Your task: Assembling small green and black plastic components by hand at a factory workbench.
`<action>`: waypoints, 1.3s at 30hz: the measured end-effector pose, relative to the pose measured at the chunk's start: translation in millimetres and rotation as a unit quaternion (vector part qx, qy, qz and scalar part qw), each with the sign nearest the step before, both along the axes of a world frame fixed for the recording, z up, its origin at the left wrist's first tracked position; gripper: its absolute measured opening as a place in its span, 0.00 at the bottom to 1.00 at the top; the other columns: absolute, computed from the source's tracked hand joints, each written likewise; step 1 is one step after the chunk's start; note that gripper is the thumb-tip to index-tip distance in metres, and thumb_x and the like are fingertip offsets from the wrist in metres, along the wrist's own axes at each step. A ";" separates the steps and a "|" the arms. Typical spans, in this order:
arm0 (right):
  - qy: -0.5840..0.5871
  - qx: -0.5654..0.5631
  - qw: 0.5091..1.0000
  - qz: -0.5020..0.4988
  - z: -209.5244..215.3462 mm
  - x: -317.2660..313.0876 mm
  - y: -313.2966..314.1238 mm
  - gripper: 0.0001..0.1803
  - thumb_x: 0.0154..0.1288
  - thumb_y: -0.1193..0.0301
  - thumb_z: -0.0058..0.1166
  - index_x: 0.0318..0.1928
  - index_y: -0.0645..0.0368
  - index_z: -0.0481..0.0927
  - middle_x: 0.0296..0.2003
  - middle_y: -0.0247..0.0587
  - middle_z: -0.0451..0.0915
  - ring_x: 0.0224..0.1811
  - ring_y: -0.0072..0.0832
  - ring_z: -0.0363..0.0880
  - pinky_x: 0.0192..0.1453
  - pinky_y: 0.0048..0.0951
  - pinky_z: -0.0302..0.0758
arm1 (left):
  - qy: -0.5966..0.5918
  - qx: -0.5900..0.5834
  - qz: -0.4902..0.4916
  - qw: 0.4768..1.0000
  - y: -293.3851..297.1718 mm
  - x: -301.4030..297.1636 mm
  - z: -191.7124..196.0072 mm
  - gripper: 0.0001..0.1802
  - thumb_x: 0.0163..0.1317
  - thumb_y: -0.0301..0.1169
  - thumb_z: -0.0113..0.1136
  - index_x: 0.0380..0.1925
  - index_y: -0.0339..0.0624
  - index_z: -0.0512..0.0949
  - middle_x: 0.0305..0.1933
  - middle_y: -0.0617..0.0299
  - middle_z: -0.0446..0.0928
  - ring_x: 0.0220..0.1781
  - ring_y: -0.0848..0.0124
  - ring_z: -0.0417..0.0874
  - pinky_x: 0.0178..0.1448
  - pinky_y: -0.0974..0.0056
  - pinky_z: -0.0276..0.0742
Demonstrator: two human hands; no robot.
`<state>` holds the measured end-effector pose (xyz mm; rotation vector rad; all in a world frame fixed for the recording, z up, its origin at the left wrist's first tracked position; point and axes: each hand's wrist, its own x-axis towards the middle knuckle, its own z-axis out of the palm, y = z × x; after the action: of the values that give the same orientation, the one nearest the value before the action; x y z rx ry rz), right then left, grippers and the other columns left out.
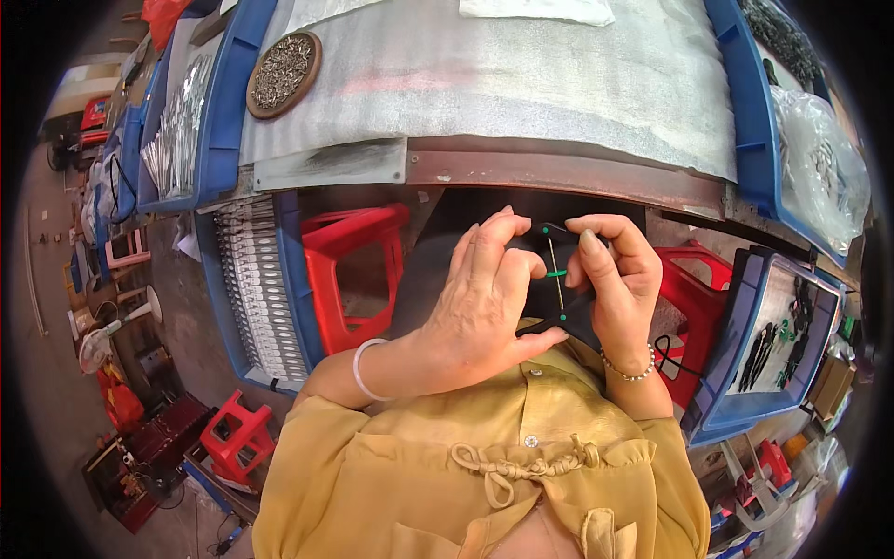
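Between my two hands, over my lap, is a small black piece with green dots at its two ends, a thin metal rod and a green tab midway; its exact kind is unclear. My left hand pinches the tab side with a curled finger, and its thumb stretches beneath the lower end. The thumb and forefinger of my right hand close on the piece's right side. Its black outline partly merges with the dark cloth behind, and fingers cover some of it.
A round dish of small metal parts rests on the covered bench. Blue bins of silver pieces stand left. Another blue bin at right holds black and green parts. Red stools flank my lap below the bench edge.
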<state>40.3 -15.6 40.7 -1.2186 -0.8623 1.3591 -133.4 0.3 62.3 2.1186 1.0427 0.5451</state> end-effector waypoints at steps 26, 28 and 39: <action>0.081 0.208 0.970 0.096 -27.8 19.1 -50.3 0.64 0.25 0.53 0.82 0.62 0.67 0.58 0.48 0.38 0.65 0.38 0.24 0.67 0.41 0.27 0.68 | -0.111 -0.060 -0.133 0.983 -0.6 -7.8 8.6 0.17 0.32 0.24 0.73 0.21 0.43 0.72 0.64 0.39 0.64 0.62 0.47 0.69 0.58 0.49 0.62; 0.082 0.205 0.971 0.089 -27.4 17.2 -51.2 0.63 0.26 0.53 0.82 0.61 0.68 0.58 0.47 0.38 0.66 0.37 0.24 0.67 0.40 0.26 0.67 | -0.124 -0.054 -0.115 0.984 -2.3 -7.4 7.2 0.17 0.38 0.31 0.73 0.20 0.40 0.71 0.62 0.45 0.66 0.61 0.48 0.67 0.57 0.49 0.62; 0.081 0.184 0.978 0.048 -22.5 11.0 -49.0 0.45 0.39 0.61 0.78 0.55 0.67 0.67 0.39 0.37 0.69 0.30 0.19 0.64 0.35 0.22 0.63 | -0.145 -0.023 -0.085 0.985 -4.3 -8.2 -2.8 0.17 0.34 0.26 0.73 0.23 0.41 0.74 0.57 0.47 0.72 0.55 0.51 0.73 0.54 0.52 0.65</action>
<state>51.3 -64.6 18.2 -0.7796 -1.0138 1.2849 -141.6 -3.9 59.5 1.9916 0.6967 0.7132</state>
